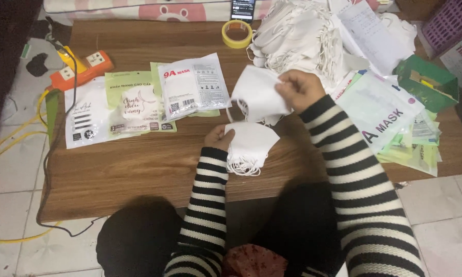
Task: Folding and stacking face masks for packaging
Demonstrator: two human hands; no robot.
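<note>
Here the right hand [299,88] pinches a white mask [257,95] above the stack [249,146]

- I count three flat mask packets laid out on the left: one white [84,120], one green [137,104], one clear-white [195,84].
- One roll of yellow tape [236,34].
- One orange power strip [82,68].
- One green box [427,82].
- One phone [243,9].
</note>
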